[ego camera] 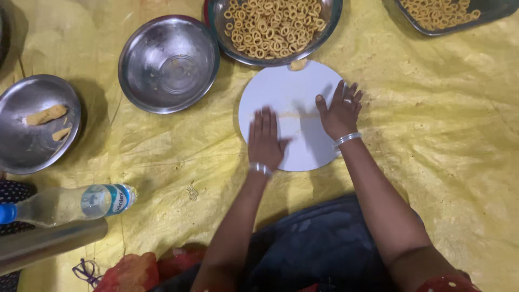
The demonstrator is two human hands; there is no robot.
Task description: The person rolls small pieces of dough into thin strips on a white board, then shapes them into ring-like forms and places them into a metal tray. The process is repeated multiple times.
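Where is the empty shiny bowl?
In the head view, the empty bowl sits upper left on the yellow sheet, between the bowl of rings and the plate with dough pieces.

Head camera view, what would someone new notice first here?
Most likely the white round board at centre on the yellow sheet, with the left hand and right hand pressed flat on it over a thin strip of dough. Next, the steel bowl heaped with small dough rings just above the board. An empty steel bowl sits to its left.
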